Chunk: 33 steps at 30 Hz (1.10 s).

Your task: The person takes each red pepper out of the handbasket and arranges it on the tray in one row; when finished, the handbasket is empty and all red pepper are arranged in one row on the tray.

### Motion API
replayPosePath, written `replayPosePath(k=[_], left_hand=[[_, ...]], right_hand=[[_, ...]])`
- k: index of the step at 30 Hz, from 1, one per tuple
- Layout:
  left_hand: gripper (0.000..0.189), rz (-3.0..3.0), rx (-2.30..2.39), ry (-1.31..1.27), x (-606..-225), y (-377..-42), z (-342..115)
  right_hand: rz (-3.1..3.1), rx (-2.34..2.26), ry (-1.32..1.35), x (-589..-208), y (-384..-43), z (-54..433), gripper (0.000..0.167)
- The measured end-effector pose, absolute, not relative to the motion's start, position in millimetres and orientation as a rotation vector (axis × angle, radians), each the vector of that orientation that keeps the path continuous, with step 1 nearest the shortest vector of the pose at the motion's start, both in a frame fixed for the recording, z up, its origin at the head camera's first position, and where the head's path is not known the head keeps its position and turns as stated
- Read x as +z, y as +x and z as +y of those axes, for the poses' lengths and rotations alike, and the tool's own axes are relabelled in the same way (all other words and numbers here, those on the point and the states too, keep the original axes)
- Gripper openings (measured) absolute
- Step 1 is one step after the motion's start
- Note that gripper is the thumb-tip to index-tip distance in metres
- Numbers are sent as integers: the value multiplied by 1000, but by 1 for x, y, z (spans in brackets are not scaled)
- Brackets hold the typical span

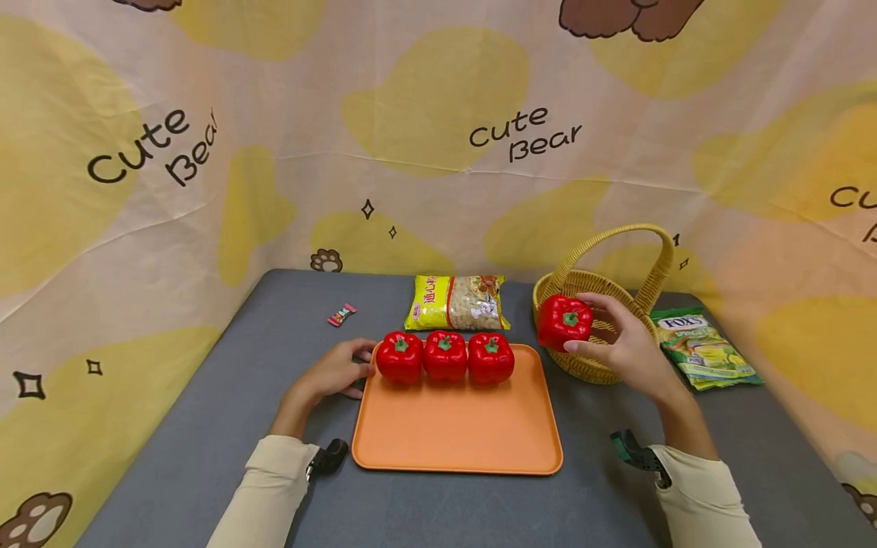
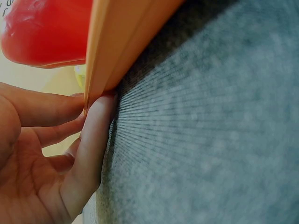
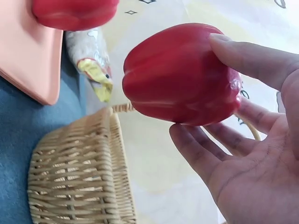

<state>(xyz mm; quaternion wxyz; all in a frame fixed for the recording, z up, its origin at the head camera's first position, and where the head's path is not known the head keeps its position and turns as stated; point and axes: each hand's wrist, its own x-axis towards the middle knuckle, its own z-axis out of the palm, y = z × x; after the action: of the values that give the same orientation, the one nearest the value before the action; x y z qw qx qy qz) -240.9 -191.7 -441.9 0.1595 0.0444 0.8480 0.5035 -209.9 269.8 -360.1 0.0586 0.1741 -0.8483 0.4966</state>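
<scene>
My right hand holds a red bell pepper with a green stem between thumb and fingers, raised in front of the wicker basket. In the right wrist view the held pepper is above the basket's rim. At the upper left of the orange tray, my left hand pinches the rim; the left wrist view shows its fingers at the tray edge. Three more red bell peppers stand in a row along the tray's far side.
Behind the tray lies a yellow and clear food bag. A small wrapped candy is on the grey table to the left. Beside the basket, a green Fox's packet lies at the right. Printed cloth walls surround the table.
</scene>
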Motion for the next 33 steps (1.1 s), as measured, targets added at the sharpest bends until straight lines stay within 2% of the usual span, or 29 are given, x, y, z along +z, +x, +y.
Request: replayPosePath(k=[18,33], left_hand=[[53,2424,1428,131,-442,-241,-192],[52,2432,1430,142,-441,-241,-191]], right_hand=[[-2745,1407,566,-379,-218,252,76],[-2836,1278,598,-391,-224,245,71]])
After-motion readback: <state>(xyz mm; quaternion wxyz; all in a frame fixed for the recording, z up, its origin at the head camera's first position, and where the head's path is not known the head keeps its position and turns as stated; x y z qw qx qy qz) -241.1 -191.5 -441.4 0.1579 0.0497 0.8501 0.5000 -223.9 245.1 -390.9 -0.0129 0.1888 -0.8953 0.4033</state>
